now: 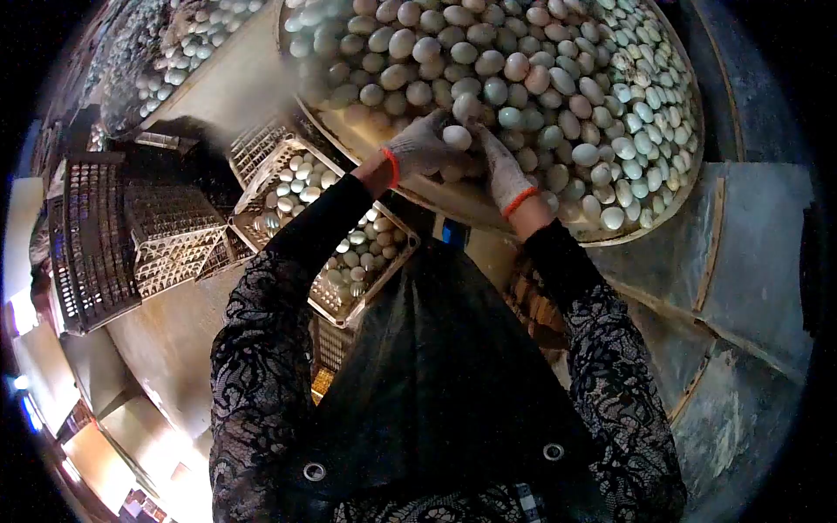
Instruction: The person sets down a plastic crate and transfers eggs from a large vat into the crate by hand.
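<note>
Both hands wear pale knit gloves with orange cuffs and meet at the near edge of a large round tub (433, 197) heaped with pale white, greenish and pinkish eggs (514, 66). My left hand (427, 148) is curled around eggs, with a white egg (457, 137) showing at its fingers. My right hand (501, 166) reaches in from the other side, its fingertips beside another egg (466, 107). Whether the right fingers grip that egg is hard to tell. Below my left forearm sits a plastic crate (397, 253) partly filled with eggs.
Stacked plastic crates (174, 235) stand at the left. Another container of eggs (187, 57) is at the upper left. A dark apron (453, 375) hangs in front of me. Grey floor slabs (754, 261) with raised seams lie at the right.
</note>
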Demonstrator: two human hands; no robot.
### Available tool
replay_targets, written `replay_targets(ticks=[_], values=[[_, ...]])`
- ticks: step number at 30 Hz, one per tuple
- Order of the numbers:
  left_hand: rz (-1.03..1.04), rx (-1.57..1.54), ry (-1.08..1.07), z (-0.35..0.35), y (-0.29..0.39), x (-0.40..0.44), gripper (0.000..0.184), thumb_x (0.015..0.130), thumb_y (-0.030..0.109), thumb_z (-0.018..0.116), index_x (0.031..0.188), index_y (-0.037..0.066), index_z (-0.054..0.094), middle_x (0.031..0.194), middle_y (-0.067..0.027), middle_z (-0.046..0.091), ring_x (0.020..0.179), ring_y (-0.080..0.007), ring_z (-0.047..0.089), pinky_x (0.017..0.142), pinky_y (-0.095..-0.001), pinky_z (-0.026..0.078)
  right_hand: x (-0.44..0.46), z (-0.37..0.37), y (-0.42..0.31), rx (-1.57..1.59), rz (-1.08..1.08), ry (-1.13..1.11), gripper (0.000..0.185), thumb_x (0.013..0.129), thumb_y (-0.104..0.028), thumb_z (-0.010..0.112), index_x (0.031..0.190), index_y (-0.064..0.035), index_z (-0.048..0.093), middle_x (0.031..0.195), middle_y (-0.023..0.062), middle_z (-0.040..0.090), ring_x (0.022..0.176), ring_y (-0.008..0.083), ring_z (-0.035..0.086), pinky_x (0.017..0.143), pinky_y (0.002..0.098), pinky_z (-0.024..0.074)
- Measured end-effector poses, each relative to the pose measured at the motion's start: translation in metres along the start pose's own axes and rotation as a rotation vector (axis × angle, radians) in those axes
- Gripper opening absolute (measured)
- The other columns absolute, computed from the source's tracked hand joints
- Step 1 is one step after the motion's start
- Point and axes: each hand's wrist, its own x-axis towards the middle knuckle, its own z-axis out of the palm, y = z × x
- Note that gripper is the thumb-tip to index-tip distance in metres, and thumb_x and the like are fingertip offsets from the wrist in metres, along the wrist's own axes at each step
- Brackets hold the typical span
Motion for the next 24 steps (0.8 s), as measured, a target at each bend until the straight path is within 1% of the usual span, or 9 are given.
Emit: replay_targets(ticks=[5, 9, 12, 15, 16, 20, 21, 23, 24], values=[[0.106, 0.131, 0.021, 0.004, 0.015, -0.016, 0.079, 0.068, 0.032, 0.084, 0.133, 0.007, 0.046, 0.108, -0.0077, 0.063, 0.086, -0.0164, 0.063, 0.058, -0.0300, 0.056, -0.010, 0.008, -0.074, 0.726, 0.459, 0.055, 0.039, 0.101, -0.021, 0.035, 0.133, -0.0057, 0.052, 0.134, 0.0091, 0.054, 0.122, 0.0184, 0.049, 0.106, 0.0322, 0.0362], [0.195, 0.033, 0.032, 0.003, 0.014, -0.021, 0.076, 0.069, 0.030, 0.083, 0.132, 0.009, 0.048, 0.108, -0.0081, 0.064, 0.085, -0.0171, 0.064, 0.057, -0.0288, 0.056, 0.005, 0.004, -0.009, 0.603, 0.175, -0.084, 0.045, 0.093, -0.037, 0.057, 0.130, -0.0104, 0.055, 0.125, 0.0034, 0.057, 0.115, 0.0168, 0.051, 0.099, 0.0320, 0.0415], [0.266, 0.003, 0.043, -0.001, 0.021, -0.027, 0.075, 0.068, 0.029, 0.083, 0.130, 0.006, 0.049, 0.108, -0.0087, 0.064, 0.085, -0.0180, 0.065, 0.057, -0.0296, 0.057, -0.005, 0.000, -0.050, 0.708, 0.191, -0.058, 0.047, 0.093, -0.039, 0.057, 0.130, -0.0110, 0.054, 0.123, 0.0028, 0.058, 0.113, 0.0174, 0.051, 0.097, 0.0312, 0.0421], [0.284, -0.110, 0.058, -0.008, 0.031, -0.036, 0.074, 0.068, 0.029, 0.084, 0.129, 0.005, 0.050, 0.107, -0.0096, 0.065, 0.087, -0.0185, 0.065, 0.058, -0.0308, 0.057, -0.011, 0.007, -0.115, 0.466, 0.411, 0.121, 0.039, 0.101, -0.026, 0.040, 0.134, -0.0088, 0.051, 0.135, 0.0044, 0.053, 0.121, 0.0180, 0.049, 0.105, 0.0325, 0.0375], [0.240, -0.005, 0.077, -0.014, 0.039, -0.046, 0.067, 0.075, 0.015, 0.080, 0.132, 0.005, 0.047, 0.120, -0.0079, 0.061, 0.103, -0.0155, 0.058, 0.092, -0.0318, 0.050, 0.002, 0.002, -0.093, 0.437, 0.377, 0.066, 0.040, 0.101, -0.030, 0.041, 0.134, -0.0086, 0.051, 0.136, 0.0040, 0.052, 0.122, 0.0183, 0.049, 0.105, 0.0325, 0.0373], [0.315, 0.008, 0.223, -0.049, 0.045, -0.078, 0.071, 0.070, 0.011, 0.083, 0.132, 0.005, 0.047, 0.119, -0.0074, 0.061, 0.104, -0.0153, 0.058, 0.093, -0.0312, 0.050, 0.016, 0.035, -0.116, 0.293, 0.131, -0.156, 0.038, 0.101, -0.029, 0.041, 0.133, -0.0116, 0.051, 0.137, 0.0029, 0.050, 0.119, 0.0187, 0.051, 0.099, 0.0326, 0.0433], [0.408, 0.050, 0.268, -0.061, 0.048, -0.093, 0.079, 0.064, 0.030, 0.087, 0.128, 0.003, 0.050, 0.105, -0.0105, 0.066, 0.092, -0.0192, 0.065, 0.074, -0.0298, 0.058, 0.008, 0.054, -0.156, 0.407, 0.220, -0.122, 0.036, 0.100, -0.025, 0.042, 0.132, -0.0118, 0.053, 0.135, 0.0040, 0.052, 0.116, 0.0189, 0.053, 0.096, 0.0326, 0.0463], [0.378, 0.077, 0.393, -0.084, 0.047, -0.125, 0.083, 0.064, 0.028, 0.088, 0.131, 0.001, 0.047, 0.109, -0.0104, 0.065, 0.099, -0.0192, 0.063, 0.084, -0.0297, 0.054, 0.003, 0.087, -0.196, 0.518, 0.308, -0.093, 0.034, 0.100, -0.020, 0.042, 0.130, -0.0119, 0.055, 0.133, 0.0051, 0.053, 0.113, 0.0190, 0.056, 0.092, 0.0327, 0.0492], [0.432, 0.051, 0.428, -0.094, 0.044, -0.139, 0.082, 0.066, 0.026, 0.087, 0.133, 0.001, 0.046, 0.113, -0.0103, 0.063, 0.103, -0.0181, 0.061, 0.088, -0.0301, 0.053, 0.007, 0.102, -0.187, 0.432, 0.038, -0.208, 0.034, 0.099, -0.023, 0.044, 0.128, -0.0099, 0.056, 0.129, 0.0061, 0.056, 0.112, 0.0187, 0.056, 0.094, 0.0323, 0.0479]])
